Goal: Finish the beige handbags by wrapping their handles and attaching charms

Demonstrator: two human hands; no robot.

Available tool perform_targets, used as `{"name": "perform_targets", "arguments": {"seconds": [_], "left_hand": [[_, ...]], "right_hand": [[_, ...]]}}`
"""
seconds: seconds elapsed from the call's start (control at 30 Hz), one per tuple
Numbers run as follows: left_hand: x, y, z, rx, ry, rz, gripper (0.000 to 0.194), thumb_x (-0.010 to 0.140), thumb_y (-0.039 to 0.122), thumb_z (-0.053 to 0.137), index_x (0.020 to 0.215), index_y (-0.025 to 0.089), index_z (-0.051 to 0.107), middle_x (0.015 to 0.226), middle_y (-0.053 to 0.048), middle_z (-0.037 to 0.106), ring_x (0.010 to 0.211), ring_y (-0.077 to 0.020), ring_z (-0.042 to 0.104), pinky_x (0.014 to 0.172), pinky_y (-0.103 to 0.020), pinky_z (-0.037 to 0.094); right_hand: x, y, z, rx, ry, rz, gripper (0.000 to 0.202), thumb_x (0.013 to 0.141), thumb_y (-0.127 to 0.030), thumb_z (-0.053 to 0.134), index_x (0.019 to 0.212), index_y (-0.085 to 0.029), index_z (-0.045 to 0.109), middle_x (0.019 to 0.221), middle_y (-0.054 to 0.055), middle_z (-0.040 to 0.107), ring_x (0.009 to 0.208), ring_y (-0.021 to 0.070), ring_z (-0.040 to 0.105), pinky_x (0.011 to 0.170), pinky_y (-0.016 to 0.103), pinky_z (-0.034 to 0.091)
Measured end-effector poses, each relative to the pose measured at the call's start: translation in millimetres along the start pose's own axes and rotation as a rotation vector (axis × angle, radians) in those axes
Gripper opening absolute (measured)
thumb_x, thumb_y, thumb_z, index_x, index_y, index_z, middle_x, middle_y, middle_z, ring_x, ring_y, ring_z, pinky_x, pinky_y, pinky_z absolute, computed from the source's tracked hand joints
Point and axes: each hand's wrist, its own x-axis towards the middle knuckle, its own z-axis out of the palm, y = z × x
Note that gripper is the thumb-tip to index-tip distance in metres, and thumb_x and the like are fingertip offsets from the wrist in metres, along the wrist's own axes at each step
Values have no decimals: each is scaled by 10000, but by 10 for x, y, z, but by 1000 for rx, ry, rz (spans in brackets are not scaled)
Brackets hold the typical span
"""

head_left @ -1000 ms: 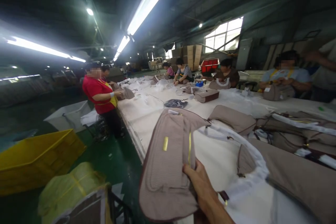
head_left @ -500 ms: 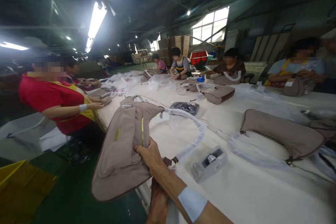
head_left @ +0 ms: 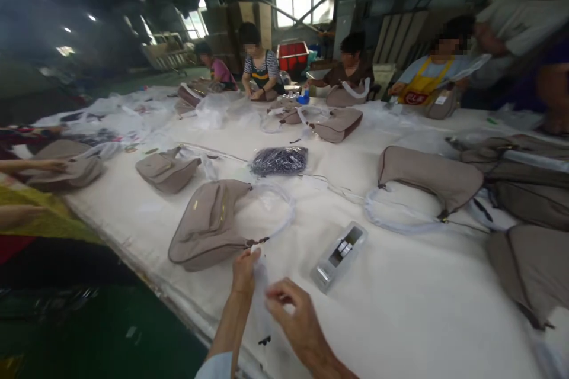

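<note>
A taupe shoulder bag (head_left: pixel 204 225) with a yellow zip and a small gold plate lies on the table in front of me. Its handle (head_left: pixel 291 207) is wrapped in white translucent film and loops to the right. Beside the bag's lower ring, my left hand (head_left: pixel 244 272) pinches the white-wrapped end of a strap (head_left: pixel 261 284). That strap hangs down toward the table edge, with a small black piece at its lower part. My right hand (head_left: pixel 296 314) is curled, thumb and fingertips together close to the strap; whatever they hold is too small to make out.
A grey tape dispenser (head_left: pixel 338 256) stands right of my hands. Behind are a packet of dark items in clear plastic (head_left: pixel 279 161) and another taupe bag (head_left: pixel 166 170). More bags (head_left: pixel 427 174) lie to the right. Co-workers sit around the table; a person's arm (head_left: pixel 31 166) reaches in from the left.
The bag was held up at the table edge and now rests on the table, let go. My hands have moved to the strap by its ring. The view has turned right and downward.
</note>
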Motion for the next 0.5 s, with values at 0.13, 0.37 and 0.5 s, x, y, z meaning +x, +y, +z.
{"name": "perform_targets", "arguments": {"seconds": [0.13,0.37,0.5], "left_hand": [[160,-197,52,46,-40,-143,335,380,306,771,611,131,602,455,36,579,417,-113,513,444,-241,383],[411,-446,-38,32,-238,-365,339,410,294,776,658,129,614,482,33,598,435,-98,522,457,-217,389],[525,-428,-158,79,-349,-436,317,441,299,762,667,130,617,510,28,611,459,-99,536,479,-215,394]], "right_hand": [[-467,624,-636,92,454,390,305,678,-478,607,644,-175,598,594,-11,530,611,123,457,606,269,370],[-218,726,-274,451,923,639,459,551,-522,717,878,-210,639,920,35,631,842,175,555,689,281,441],[-17,667,-20,483,1227,571,517,554,-534,708,952,-220,604,996,40,610,873,175,553,682,279,452]]}}
